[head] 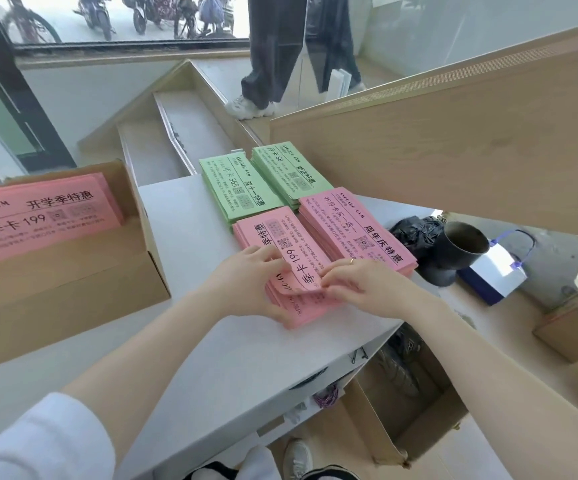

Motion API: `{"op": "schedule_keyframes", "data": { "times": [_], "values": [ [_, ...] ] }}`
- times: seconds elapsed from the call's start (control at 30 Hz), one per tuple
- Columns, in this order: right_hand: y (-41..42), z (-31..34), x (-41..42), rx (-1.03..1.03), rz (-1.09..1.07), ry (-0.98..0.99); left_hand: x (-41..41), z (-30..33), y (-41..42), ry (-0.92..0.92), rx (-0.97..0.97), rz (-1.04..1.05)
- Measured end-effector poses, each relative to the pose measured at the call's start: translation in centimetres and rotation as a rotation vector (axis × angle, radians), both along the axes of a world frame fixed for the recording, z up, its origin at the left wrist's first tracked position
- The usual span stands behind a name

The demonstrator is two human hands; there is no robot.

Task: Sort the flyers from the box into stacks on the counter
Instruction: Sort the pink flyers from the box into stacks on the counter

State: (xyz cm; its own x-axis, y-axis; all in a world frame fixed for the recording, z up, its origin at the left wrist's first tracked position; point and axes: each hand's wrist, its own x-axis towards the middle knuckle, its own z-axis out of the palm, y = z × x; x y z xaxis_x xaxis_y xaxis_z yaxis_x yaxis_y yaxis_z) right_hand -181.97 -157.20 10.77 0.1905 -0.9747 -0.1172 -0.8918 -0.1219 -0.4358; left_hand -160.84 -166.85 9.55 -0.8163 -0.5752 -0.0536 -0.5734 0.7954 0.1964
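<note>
Flyers are what both hands are busy with: the near pink stack (291, 268) lies at the edge of the white tabletop (183, 237), and its top sheet is curling up at the near end. The left hand (246, 282) has its fingers bent round that lifted end, thumb on top; the right hand (357, 284) pinches the same sheet from the other side, a ring showing on one finger. I'd say the sheet is being settled onto its pile, so the thing to get right is flattening the curl and squaring the edges with the sheets below, without nudging the neighbour. Just beyond the right grip, touching that pile, sits the second pink stack (357, 226); farther out from both grips lie two green stacks (263, 181). Well off to the left of the left grip stands the cardboard box (73, 289) with more pink flyers inside. Right of the right grip, a dark cup (454, 254) and a blue-and-white bag (495, 271). Beyond the counter someone stands on the floor, and bikes show through the window
</note>
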Motion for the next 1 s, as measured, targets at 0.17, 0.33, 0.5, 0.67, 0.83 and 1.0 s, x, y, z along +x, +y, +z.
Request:
{"op": "schedule_keyframes", "data": {
  "times": [0.17,0.33,0.5,0.67,0.83,1.0],
  "values": [
    [-0.6,0.1,0.3,-0.104,-0.215,-0.123,0.0,-0.1,-0.8,0.101,0.061,0.022],
    [-1.3,0.2,1.1,-0.176,-0.432,-0.334,-0.1,-1.4,-0.9,0.261,-0.041,0.059],
    [-0.9,0.7,2.1,-0.312,-0.752,-0.533,-0.6,-2.0,-0.1,0.526,-0.078,0.194],
    [0.2,1.2,4.7,-0.121,-0.505,-1.128,-1.9,1.8,0.7,0.713,-0.375,0.178],
    [-0.4,3.1,7.8,-0.283,-0.448,-1.307,-2.7,3.9,3.2,0.725,-0.454,0.032],
    [-1.7,2.9,6.4,-0.256,-0.620,-1.266,-0.2,3.7,3.1,0.909,-0.211,0.114]
  ]
}}
